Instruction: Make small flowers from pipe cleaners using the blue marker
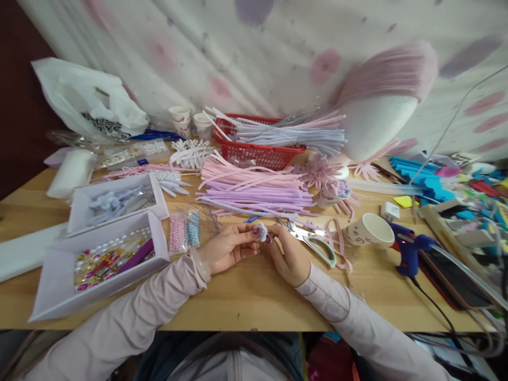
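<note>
My left hand (pixel 227 247) pinches a small, pale lavender, fluffy flower-like piece (pixel 261 232) between thumb and fingertips, above the front of the table. From the other side my right hand (pixel 289 258) closes its fingers on the same piece. Its fine shape is partly covered by the fingertips. Close behind my right hand lie silver scissors (pixel 320 247) with pale green handles. Bags of pink beads (pixel 178 233) and blue beads (pixel 193 228) rest beyond my left wrist. Bundles of pink pipe cleaners (pixel 250 177) and purple pipe cleaners (pixel 257 198) lie behind both hands.
White boxes (pixel 161 241) with gems and beads stand at left. A red basket (pixel 262 156) of pipe cleaners is at the back, near a pink-topped white head form (pixel 381 124). At right are a paper cup (pixel 371 230), a blue glue gun (pixel 408 248) and a phone (pixel 456 280).
</note>
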{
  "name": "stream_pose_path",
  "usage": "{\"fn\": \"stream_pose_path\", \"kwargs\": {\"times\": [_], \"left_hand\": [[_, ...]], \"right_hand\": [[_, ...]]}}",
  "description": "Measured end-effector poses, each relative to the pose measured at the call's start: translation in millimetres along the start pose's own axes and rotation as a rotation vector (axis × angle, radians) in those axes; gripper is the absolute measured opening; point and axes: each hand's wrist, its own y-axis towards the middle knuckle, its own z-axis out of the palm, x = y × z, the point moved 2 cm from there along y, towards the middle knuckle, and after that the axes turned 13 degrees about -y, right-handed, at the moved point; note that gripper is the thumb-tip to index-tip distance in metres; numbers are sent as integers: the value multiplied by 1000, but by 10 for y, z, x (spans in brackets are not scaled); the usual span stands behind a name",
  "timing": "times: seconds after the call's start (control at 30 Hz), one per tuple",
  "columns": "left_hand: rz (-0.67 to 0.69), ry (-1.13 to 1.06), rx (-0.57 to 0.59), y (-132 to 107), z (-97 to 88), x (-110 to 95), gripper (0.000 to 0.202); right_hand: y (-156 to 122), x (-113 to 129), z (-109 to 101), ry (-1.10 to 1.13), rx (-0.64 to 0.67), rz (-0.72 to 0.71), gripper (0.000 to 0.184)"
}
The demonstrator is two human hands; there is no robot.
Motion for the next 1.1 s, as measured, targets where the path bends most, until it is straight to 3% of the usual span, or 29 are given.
{"fn": "stream_pose_path", "kwargs": {"times": [0.2,0.33,0.43,0.6,0.7,0.87,1.0,1.1], "left_hand": [[-77,-97,37,7,-24,90,15],[-130,-144,78,17,-20,126,12],[-137,-155,117,7,4,114,14],[-139,-127,131,-37,37,87,21],[-99,-117,131,-63,22,93,21],[-41,-117,120,-150,-6,107,21],[-103,-135,56,-257,26,101,13],[-109,-106,57,-313,46,87,17]], "right_hand": [[-15,-1,42,-12,-126,-33,10],[-28,12,53,66,-91,23,11],[-23,36,32,195,-37,118,15],[52,121,-15,589,-16,212,24],[59,182,-8,646,-13,259,25],[-2,286,-16,268,-82,124,8],[-4,325,-59,-151,-150,-132,15],[2,360,-92,-306,-125,-268,20]]}}
